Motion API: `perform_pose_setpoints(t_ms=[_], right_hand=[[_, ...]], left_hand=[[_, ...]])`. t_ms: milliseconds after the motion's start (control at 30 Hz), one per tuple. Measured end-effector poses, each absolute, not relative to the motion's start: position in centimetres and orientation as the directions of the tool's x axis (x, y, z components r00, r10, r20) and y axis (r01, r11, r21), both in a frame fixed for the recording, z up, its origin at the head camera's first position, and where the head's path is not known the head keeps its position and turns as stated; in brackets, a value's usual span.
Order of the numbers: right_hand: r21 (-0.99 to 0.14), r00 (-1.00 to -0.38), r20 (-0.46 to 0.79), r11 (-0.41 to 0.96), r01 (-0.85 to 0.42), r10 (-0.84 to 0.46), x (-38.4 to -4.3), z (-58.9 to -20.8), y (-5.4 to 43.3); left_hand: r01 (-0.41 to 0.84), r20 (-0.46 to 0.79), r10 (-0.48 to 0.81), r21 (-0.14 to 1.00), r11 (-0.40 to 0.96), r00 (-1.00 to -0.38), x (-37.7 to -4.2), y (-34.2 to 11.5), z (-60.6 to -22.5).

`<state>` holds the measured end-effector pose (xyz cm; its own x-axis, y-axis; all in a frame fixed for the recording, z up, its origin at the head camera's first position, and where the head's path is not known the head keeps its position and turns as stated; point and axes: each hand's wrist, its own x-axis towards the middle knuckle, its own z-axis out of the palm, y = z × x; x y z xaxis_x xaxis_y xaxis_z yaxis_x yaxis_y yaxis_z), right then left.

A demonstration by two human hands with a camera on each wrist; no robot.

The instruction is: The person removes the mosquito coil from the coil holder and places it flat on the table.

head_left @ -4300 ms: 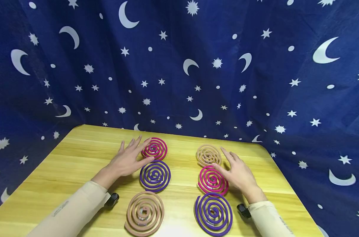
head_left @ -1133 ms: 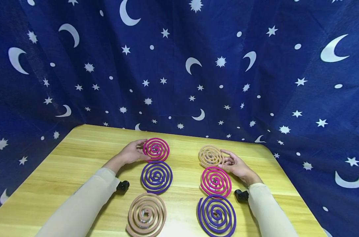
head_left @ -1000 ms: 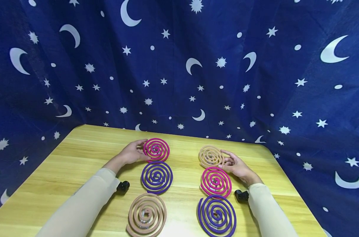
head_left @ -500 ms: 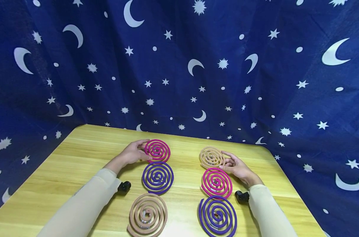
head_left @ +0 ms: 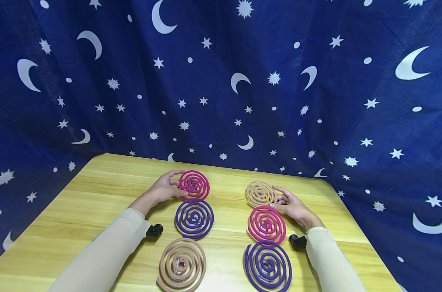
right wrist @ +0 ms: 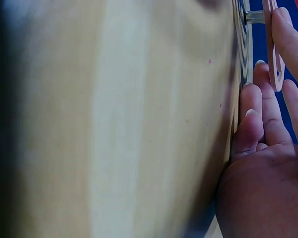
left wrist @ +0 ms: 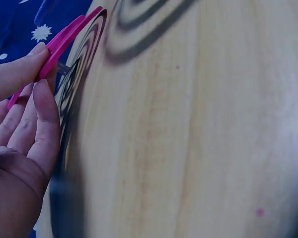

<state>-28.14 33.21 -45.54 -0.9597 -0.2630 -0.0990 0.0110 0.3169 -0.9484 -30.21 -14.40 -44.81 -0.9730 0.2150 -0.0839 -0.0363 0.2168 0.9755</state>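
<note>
In the head view my left hand [head_left: 160, 190] holds the left edge of the far pink mosquito coil [head_left: 194, 185], thumb on top and fingers under the rim. The left wrist view shows this coil [left wrist: 64, 39] edge-on above the table, a clear stand [left wrist: 63, 68] beneath its middle. At the far right, my right hand [head_left: 293, 207] grips the right edge of a light tan mosquito coil [head_left: 260, 194]. From the right wrist, that coil [right wrist: 270, 44] rests over a clear stand [right wrist: 255, 17], with the thumb on top and the other fingers curled below.
Nearer on the left lie a purple coil [head_left: 194, 217] and a brown coil [head_left: 182, 263]. Nearer on the right are a pink coil [head_left: 267, 224] and a purple coil [head_left: 268, 264]. A dark blue star-and-moon curtain [head_left: 213, 81] hangs behind the wooden table [head_left: 104, 194].
Earlier both hands spread open over the far coils; then they drew outward and took hold of the rims. Since half a second ago the left pink coil has shifted very slightly; the right hand stays put.
</note>
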Motion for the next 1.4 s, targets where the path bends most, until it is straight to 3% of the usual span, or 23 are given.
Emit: perform_pose_setpoints(t_ms=[1400], right_hand=[[-0.959, -0.954, -0.085, 0.284, 0.0, -0.289, -28.14, -45.24, 33.23]], left_hand=[[-0.049, -0.078, 0.24, 0.991, 0.124, -0.968, -30.06, -14.07, -44.73]])
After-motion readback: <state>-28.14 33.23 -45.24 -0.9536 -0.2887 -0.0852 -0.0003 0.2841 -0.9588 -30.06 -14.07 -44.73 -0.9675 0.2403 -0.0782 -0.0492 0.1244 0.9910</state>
